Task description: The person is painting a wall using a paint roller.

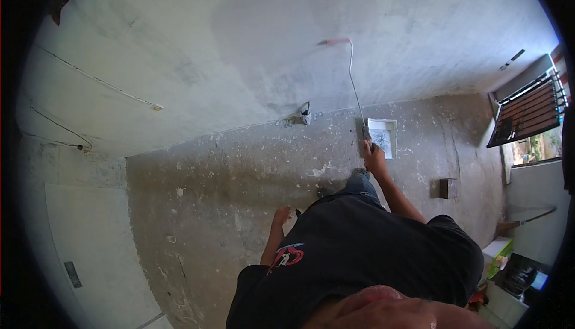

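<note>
My right hand point(375, 160) is closed around the handle of a paint roller point(355, 83) with a long, thin bent frame. Its pinkish roller head point(337, 42) is up against the pale wall point(287, 35), slightly blurred. A greyer, damp-looking patch spreads over the wall left of the roller head. Just beyond my right hand, a white paint tray point(392, 126) with paint in it sits on the floor. My left hand point(283, 214) hangs low at my left side, fingers loosely bent and slightly apart, with nothing visible in it.
A small pail-like container point(306, 113) stands at the wall's foot. The concrete floor point(239, 173) is spotted with paint. To the right are a dark block point(448, 188), a broom point(509, 225) and a barred window point(527, 113). A cable with a socket point(157, 107) runs along the left wall.
</note>
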Demonstrator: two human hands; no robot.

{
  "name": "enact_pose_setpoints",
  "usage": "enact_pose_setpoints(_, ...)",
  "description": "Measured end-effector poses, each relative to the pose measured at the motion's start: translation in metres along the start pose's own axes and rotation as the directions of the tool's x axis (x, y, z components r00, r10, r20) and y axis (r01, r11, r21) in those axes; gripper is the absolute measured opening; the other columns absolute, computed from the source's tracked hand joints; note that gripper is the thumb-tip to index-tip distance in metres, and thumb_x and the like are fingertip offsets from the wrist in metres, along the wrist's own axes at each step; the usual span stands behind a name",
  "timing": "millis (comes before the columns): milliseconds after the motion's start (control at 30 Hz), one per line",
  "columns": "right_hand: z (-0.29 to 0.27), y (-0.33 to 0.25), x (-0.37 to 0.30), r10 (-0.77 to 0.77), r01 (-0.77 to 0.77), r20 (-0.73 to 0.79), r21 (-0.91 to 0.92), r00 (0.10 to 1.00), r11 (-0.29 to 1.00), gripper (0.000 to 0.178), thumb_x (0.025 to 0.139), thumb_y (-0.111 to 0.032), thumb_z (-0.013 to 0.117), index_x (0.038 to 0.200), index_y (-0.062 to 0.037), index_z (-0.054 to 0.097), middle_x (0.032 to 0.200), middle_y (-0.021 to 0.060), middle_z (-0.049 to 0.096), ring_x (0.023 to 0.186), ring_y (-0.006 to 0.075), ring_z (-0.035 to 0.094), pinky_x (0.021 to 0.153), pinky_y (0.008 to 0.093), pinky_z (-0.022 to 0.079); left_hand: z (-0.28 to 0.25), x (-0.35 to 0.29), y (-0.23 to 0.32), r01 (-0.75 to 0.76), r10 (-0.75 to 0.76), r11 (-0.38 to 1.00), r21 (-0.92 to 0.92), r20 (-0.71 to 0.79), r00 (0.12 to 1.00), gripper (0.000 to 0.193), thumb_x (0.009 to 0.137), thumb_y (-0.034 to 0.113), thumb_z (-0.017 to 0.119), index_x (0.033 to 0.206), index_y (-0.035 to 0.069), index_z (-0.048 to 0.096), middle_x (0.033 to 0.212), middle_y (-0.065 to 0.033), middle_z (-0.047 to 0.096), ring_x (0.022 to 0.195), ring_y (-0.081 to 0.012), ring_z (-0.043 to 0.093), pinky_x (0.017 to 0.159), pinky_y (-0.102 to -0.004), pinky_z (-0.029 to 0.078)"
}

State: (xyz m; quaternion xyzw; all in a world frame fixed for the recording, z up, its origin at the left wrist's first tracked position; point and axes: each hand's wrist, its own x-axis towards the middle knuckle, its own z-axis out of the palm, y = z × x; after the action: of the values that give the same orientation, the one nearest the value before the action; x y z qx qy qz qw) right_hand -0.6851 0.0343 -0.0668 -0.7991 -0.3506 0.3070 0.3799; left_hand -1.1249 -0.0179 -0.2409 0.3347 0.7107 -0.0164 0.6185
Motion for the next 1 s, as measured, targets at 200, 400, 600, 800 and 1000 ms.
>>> enact_pose_setpoints(200,-0.015,-0.055,-0.020,0.121,-0.129,0.057,0.147,0.991,0.981,0.050,0.094,-0.045,0.052,0.095,0.0043,0.060,0.057,0.0117,0.055,0.045,0.0211,0.057,0.045,0.0366,0.044,-0.001,0.002,0.028,-0.045,0.039,0.992,0.120,0.048,0.998,0.044,0.095,0.035,0.050,0.117,-0.003,0.054,0.106,-0.0156,0.060,0.097,-0.0285,0.062,0.078,-0.0395,0.054)
enact_pose_setpoints(400,0.011,-0.034,-0.012,0.063,-0.064,0.027,0.042,0.998,0.997,0.048,0.095,-0.046,0.049,0.103,0.0013,0.058,0.060,0.0147,0.058,0.047,0.0240,0.059,0.047,0.0381,0.046,0.003,0.004,0.038,-0.109,0.109,0.994,0.002,0.018,0.994,0.047,0.093,0.038,0.053,0.116,-0.003,0.053,0.098,-0.0130,0.061,0.087,-0.0273,0.062,0.073,-0.0378,0.053)
enact_pose_setpoints(600,0.043,0.022,0.003,0.044,-0.044,0.030,0.011,0.999,0.999,0.053,0.094,-0.049,0.049,0.099,0.0027,0.056,0.057,0.0117,0.057,0.042,0.0221,0.057,0.042,0.0365,0.046,0.001,0.013,0.019,-0.065,0.064,0.998,0.017,0.035,0.997,0.046,0.093,0.047,0.049,0.119,0.008,0.055,0.106,-0.0086,0.062,0.088,-0.0226,0.061,0.077,-0.0418,0.047)
enact_pose_setpoints(800,0.069,0.071,0.025,0.021,-0.021,-0.009,-0.063,1.000,0.998,0.052,0.094,-0.049,0.049,0.093,0.0024,0.058,0.058,0.0116,0.058,0.044,0.0221,0.058,0.044,0.0369,0.047,0.007,0.000,0.016,-0.085,0.085,0.996,0.015,0.008,0.996,0.050,0.093,0.039,0.052,0.112,-0.007,0.056,0.100,-0.0176,0.063,0.082,-0.0295,0.066,0.071,-0.0397,0.054)
enact_pose_setpoints(1000,0.057,0.048,0.015,0.106,-0.105,0.073,-0.028,0.992,0.994,0.053,0.094,-0.050,0.050,0.089,0.0024,0.058,0.059,0.0118,0.058,0.046,0.0222,0.060,0.046,0.0372,0.048,0.002,0.013,-0.006,-0.083,0.081,0.994,0.075,0.029,0.996,0.052,0.093,0.039,0.052,0.119,-0.006,0.054,0.102,-0.0175,0.063,0.083,-0.0301,0.066,0.070,-0.0394,0.054)
